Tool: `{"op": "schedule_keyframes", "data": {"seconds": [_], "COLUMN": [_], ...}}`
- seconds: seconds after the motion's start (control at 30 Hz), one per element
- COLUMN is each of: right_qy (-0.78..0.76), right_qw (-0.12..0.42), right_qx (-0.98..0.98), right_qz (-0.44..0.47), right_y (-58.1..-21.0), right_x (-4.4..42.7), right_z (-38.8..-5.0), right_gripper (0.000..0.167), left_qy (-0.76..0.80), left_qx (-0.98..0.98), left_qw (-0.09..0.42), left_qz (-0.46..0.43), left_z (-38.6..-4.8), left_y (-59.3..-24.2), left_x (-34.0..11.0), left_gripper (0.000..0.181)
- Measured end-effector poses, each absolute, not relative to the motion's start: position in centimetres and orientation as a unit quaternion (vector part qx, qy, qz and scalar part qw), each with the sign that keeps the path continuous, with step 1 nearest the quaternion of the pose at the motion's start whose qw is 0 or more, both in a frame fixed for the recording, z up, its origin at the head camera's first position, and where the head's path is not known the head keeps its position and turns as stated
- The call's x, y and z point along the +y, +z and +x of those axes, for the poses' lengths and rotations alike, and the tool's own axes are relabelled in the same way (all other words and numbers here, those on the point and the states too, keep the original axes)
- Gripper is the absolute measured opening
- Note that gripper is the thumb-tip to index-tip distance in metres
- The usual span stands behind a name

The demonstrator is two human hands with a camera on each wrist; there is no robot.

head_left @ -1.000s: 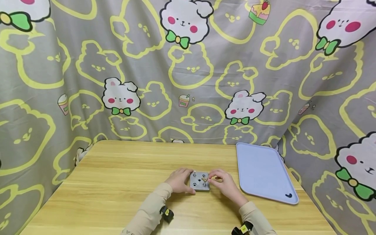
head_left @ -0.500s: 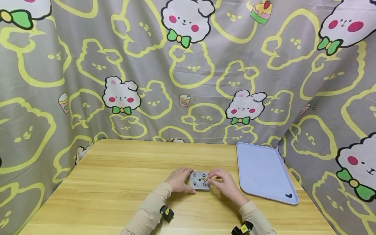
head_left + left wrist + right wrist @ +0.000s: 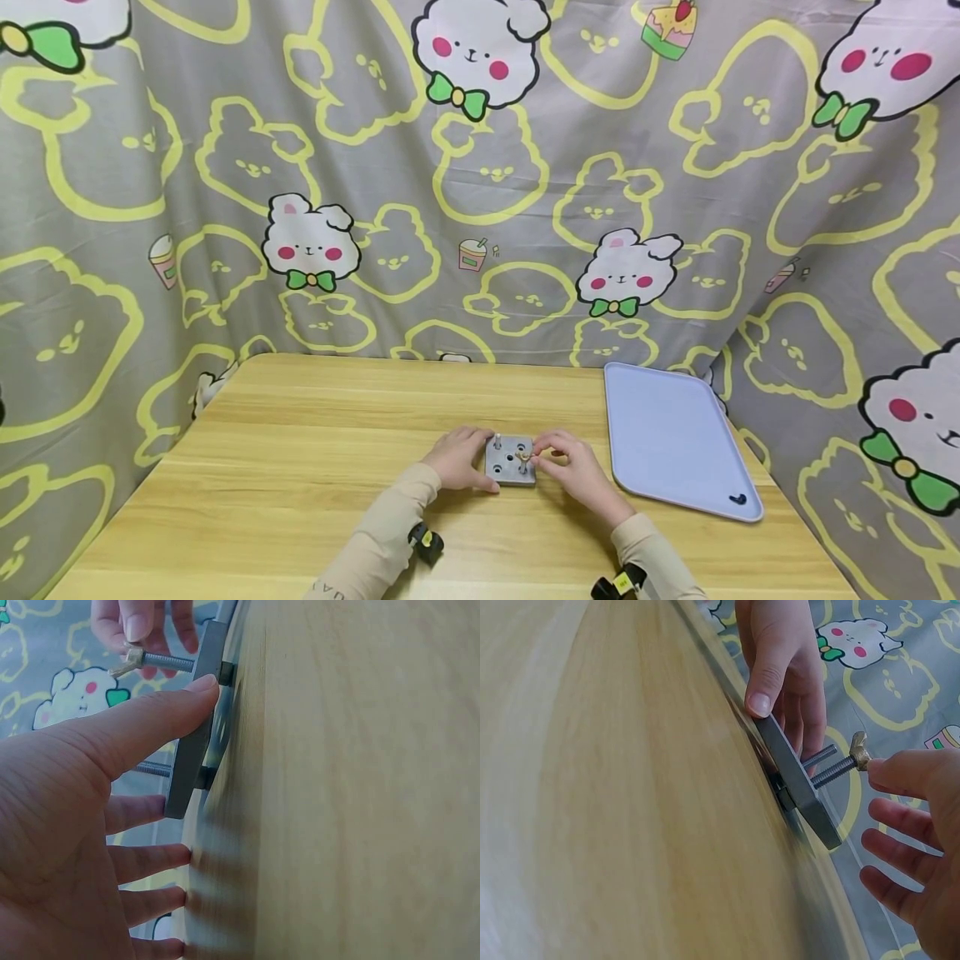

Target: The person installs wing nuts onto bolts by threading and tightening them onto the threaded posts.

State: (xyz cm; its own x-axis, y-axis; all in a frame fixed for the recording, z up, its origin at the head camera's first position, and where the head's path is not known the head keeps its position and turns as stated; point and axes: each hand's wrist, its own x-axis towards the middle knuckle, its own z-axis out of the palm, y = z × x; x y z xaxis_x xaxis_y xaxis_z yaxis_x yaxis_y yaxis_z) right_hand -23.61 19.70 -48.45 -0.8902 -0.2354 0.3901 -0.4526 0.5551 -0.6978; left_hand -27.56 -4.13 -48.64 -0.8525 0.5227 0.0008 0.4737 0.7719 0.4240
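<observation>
A small grey metal plate [image 3: 510,477] with several holes lies on the table. Two threaded bolts stand up from it: a bare bolt [image 3: 498,442] at the far left corner and another bolt [image 3: 832,773] near the right side. On the tip of the right one sits a brass wing nut [image 3: 860,752]. My left hand [image 3: 455,461] grips the plate's left side, thumb at the near edge and fingers around the far side. With thumb and fingertip, my right hand [image 3: 576,468] pinches the wing nut; its other fingers spread loosely in the right wrist view. Bolt heads [image 3: 204,778] show beneath the plate.
A pale blue tray [image 3: 675,442] lies at the table's right, with a small black curved mark or piece [image 3: 738,499] in its near corner. The wooden table [image 3: 315,433] ends at a patterned grey curtain [image 3: 495,125] behind.
Both hands stay at the plate in nearly the same pose. The wing nut's wings appear at a slightly different angle. The head view has shifted a little.
</observation>
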Motion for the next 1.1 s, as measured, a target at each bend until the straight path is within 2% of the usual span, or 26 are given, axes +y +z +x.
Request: {"op": "schedule_keyframes", "data": {"seconds": [0.87, 1.1], "right_qy": [0.428, 0.42], "right_qw": [0.123, 0.117], "right_qx": [-0.874, -0.879], "right_qz": [0.194, 0.192], "right_y": [-48.57, -48.39], "right_x": [19.77, 19.73], "right_z": [-23.7, -23.66], "right_gripper": [0.008, 0.015], "left_qy": [0.207, 0.21], "left_qx": [0.939, 0.939], "left_qw": [0.058, 0.06], "left_qz": [0.268, 0.267], "left_z": [-27.54, -27.47], "left_y": [-48.46, -48.34], "left_x": [-4.1, -4.14], "left_gripper": [0.095, 0.094]}}
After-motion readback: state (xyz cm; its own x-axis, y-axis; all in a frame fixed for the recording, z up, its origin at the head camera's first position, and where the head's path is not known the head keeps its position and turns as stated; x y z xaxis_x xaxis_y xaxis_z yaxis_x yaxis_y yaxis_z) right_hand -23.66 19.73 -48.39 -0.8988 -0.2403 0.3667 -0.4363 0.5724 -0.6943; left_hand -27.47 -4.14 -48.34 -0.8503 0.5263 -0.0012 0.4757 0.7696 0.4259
